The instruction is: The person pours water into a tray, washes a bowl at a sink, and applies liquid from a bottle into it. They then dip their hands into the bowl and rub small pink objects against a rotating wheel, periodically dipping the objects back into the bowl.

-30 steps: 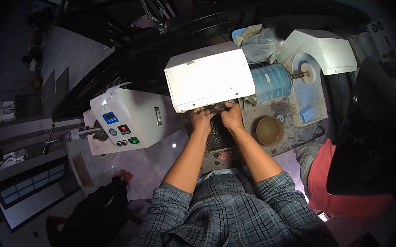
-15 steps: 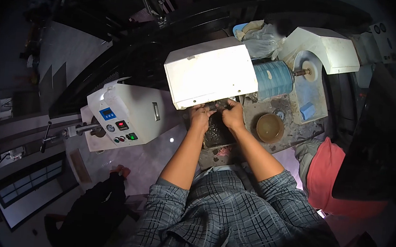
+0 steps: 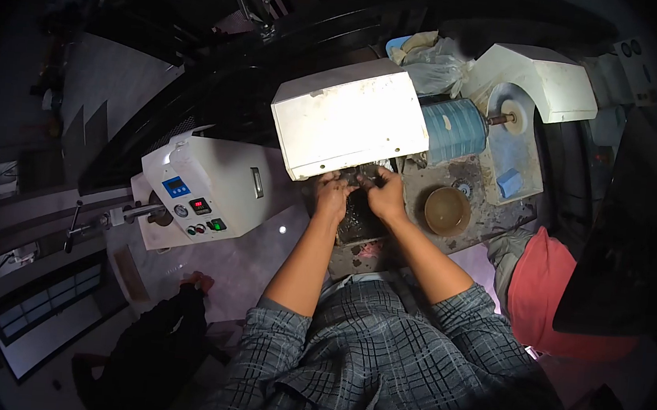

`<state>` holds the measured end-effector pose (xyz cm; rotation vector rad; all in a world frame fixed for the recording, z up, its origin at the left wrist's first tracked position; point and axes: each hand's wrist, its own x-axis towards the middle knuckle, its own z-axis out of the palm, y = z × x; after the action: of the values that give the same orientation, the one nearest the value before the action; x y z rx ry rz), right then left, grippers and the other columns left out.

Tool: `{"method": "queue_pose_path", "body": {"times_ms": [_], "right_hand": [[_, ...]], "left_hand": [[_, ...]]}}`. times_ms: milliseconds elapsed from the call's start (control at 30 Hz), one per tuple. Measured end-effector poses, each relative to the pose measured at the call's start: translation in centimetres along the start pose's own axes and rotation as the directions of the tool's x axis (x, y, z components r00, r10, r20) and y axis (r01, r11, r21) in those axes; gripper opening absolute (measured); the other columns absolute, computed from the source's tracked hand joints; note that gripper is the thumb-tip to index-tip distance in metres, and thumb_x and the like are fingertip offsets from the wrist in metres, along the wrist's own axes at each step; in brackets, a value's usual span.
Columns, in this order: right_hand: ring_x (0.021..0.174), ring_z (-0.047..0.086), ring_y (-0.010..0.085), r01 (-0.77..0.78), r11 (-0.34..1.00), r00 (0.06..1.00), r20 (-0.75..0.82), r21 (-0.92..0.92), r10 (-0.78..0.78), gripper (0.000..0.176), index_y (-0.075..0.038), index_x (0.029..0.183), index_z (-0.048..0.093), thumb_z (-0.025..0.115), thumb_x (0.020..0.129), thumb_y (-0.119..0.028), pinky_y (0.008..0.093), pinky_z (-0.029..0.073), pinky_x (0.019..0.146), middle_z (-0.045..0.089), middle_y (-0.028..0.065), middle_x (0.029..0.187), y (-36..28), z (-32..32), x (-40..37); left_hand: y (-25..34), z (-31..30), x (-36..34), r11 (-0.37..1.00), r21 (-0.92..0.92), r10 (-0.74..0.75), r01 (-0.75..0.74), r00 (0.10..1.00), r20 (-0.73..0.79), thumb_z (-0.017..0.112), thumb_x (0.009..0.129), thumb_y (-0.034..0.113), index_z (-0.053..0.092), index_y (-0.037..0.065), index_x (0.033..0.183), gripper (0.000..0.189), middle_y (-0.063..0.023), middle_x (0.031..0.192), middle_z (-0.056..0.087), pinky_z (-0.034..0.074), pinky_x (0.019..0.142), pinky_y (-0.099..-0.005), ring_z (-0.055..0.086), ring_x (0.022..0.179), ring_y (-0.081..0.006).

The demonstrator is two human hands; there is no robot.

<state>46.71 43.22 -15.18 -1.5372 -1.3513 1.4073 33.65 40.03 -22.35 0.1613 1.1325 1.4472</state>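
Both of my hands are under the front edge of a brightly lit white machine hood (image 3: 352, 120), above a dark wet tray (image 3: 360, 222). My left hand (image 3: 332, 195) has its fingers bent inward beneath the hood's lower edge. Close beside it on the right, my right hand (image 3: 385, 195) is closed, with thumb and fingers pressed together. Something small and dark lies between the fingertips of both hands, too shadowed to make out. To the right of the hood sits a blue ribbed motor cover (image 3: 454, 130).
A brown bowl (image 3: 447, 212) stands right of my right hand. Further right are a second white hood (image 3: 534, 82), a polishing wheel (image 3: 514, 118) and a blue block (image 3: 509, 184). A white control box (image 3: 227, 191) is at left; a person in dark clothes (image 3: 153, 346) is at lower left.
Both hands stay under the hood's edge; the right fingers have shifted slightly. The view has moved a little.
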Motion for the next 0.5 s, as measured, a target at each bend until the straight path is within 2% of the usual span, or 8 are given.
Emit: {"method": "queue_pose_path", "body": {"times_ms": [33, 100, 167, 267, 300, 367, 433, 500], "right_hand": [[0.079, 0.061, 0.0129, -0.001, 1.000, 1.000, -0.002, 0.000, 0.001, 0.014, 0.002, 0.092, 0.067, 0.065, 0.078, 0.000, 0.0271, 0.047, 0.076, 0.068, 0.0086, 0.083, 0.3, -0.1, -0.4], [0.081, 0.061, 0.0132, 0.151, 0.986, 0.988, -0.001, 0.071, -0.151, 0.015, 0.002, 0.092, 0.067, 0.066, 0.077, 0.000, 0.0279, 0.047, 0.077, 0.068, 0.0088, 0.084, 1.0, 0.0, -1.0], [0.083, 0.061, 0.0142, 0.107, 0.992, 0.994, 0.008, 0.066, -0.107, 0.016, 0.002, 0.092, 0.066, 0.065, 0.076, 0.002, 0.0291, 0.047, 0.078, 0.068, 0.0098, 0.087, 0.7, 0.0, -0.9], [0.085, 0.066, 0.0268, 0.086, 0.996, 0.996, 0.000, -0.027, -0.086, 0.021, -0.001, 0.092, 0.068, 0.064, 0.072, 0.004, 0.0324, 0.048, 0.078, 0.068, 0.0160, 0.091, 0.4, 0.3, 0.4], [0.085, 0.066, 0.0268, 0.089, 0.996, 0.996, -0.001, -0.025, -0.089, 0.021, -0.001, 0.092, 0.068, 0.064, 0.072, 0.004, 0.0324, 0.048, 0.078, 0.068, 0.0160, 0.091, 0.4, 0.2, 0.3], [0.082, 0.062, 0.0167, 0.134, 0.990, 0.991, 0.028, -0.040, -0.133, 0.017, 0.003, 0.091, 0.065, 0.062, 0.074, 0.005, 0.0297, 0.047, 0.078, 0.067, 0.0110, 0.084, -0.5, -0.3, -0.6], [0.082, 0.062, 0.0166, 0.178, 0.984, 0.984, 0.008, -0.009, -0.178, 0.017, 0.003, 0.090, 0.065, 0.063, 0.074, 0.005, 0.0294, 0.047, 0.077, 0.067, 0.0110, 0.083, -0.2, -0.3, -1.1], [0.081, 0.061, 0.0165, 0.222, 0.975, 0.975, -0.017, 0.021, -0.222, 0.016, 0.003, 0.090, 0.065, 0.063, 0.074, 0.005, 0.0291, 0.047, 0.076, 0.066, 0.0109, 0.082, 0.0, -0.2, -1.0]], "left_hand": [[0.3, 0.4, -0.7, 1.000, 0.001, -0.002, 0.002, 1.000, 0.002, 0.041, 0.079, -0.010, 0.055, 0.004, 0.093, 0.024, -0.0100, 0.094, 0.061, 0.053, 0.066, -0.0328, 0.062, 0.082, -0.0225], [1.1, 1.4, -2.3, 0.997, -0.079, -0.023, 0.024, 1.000, 0.021, 0.042, 0.078, -0.010, 0.054, 0.003, 0.094, 0.024, -0.0099, 0.093, 0.061, 0.053, 0.067, -0.0330, 0.062, 0.083, -0.0224], [0.5, 0.9, -1.4, 0.995, -0.097, -0.037, 0.037, 0.999, -0.005, 0.042, 0.077, -0.010, 0.054, 0.003, 0.094, 0.024, -0.0102, 0.093, 0.062, 0.053, 0.069, -0.0335, 0.062, 0.083, -0.0228], [1.2, 1.3, -1.1, 0.993, -0.097, -0.065, 0.062, 0.997, -0.031, 0.042, 0.077, -0.009, 0.054, 0.003, 0.094, 0.024, -0.0105, 0.093, 0.062, 0.052, 0.071, -0.0342, 0.062, 0.083, -0.0233], [1.8, 1.6, -1.1, 0.994, -0.077, -0.085, 0.082, 0.995, -0.042, 0.042, 0.078, -0.009, 0.054, 0.003, 0.094, 0.024, -0.0104, 0.092, 0.062, 0.052, 0.072, -0.0345, 0.062, 0.083, -0.0235], [1.8, 1.4, -1.9, 0.994, -0.054, -0.099, 0.099, 0.995, -0.004, 0.041, 0.078, -0.010, 0.053, 0.004, 0.095, 0.025, -0.0101, 0.093, 0.062, 0.052, 0.072, -0.0348, 0.062, 0.083, -0.0233], [1.3, 0.9, -2.4, 0.986, -0.157, -0.033, 0.048, 0.995, 0.099, 0.042, 0.077, -0.012, 0.053, 0.004, 0.095, 0.026, -0.0106, 0.095, 0.061, 0.052, 0.072, -0.0347, 0.062, 0.083, -0.0235], [0.9, 0.9, -2.2, 0.983, -0.180, -0.024, 0.035, 0.997, 0.067, 0.043, 0.077, -0.013, 0.053, 0.004, 0.094, 0.026, -0.0116, 0.096, 0.061, 0.053, 0.072, -0.0343, 0.062, 0.083, -0.0241]]}}
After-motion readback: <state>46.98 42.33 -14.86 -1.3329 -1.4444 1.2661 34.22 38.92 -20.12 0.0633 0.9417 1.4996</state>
